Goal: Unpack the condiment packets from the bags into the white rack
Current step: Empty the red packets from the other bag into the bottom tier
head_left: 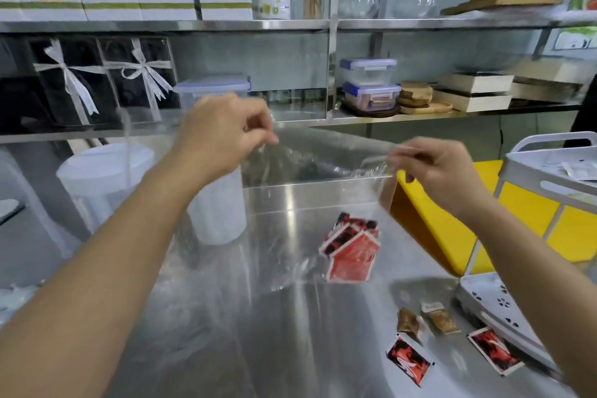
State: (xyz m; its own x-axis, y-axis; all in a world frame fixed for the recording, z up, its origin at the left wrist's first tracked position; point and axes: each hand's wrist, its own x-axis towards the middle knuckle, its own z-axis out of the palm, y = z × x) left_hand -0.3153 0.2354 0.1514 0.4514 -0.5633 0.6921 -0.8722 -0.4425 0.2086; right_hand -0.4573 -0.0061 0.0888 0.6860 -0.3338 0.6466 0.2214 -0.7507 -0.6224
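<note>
Steel counter (290, 349) fills your view, with the white rack (517, 310) at the right. Your left hand (223, 132) and right hand (433, 171) each pinch the top of a clear bag (290, 203), hanging between them. One cluster of red packets (350, 249) sags inside; shake hard and they may scatter past the rack. Loose near the rack: two red packets (408, 360), two brown packets (441, 317).

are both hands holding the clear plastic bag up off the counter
Yes, the left hand and right hand each pinch a top corner of the clear plastic bag, with red packets hanging inside it.
</note>
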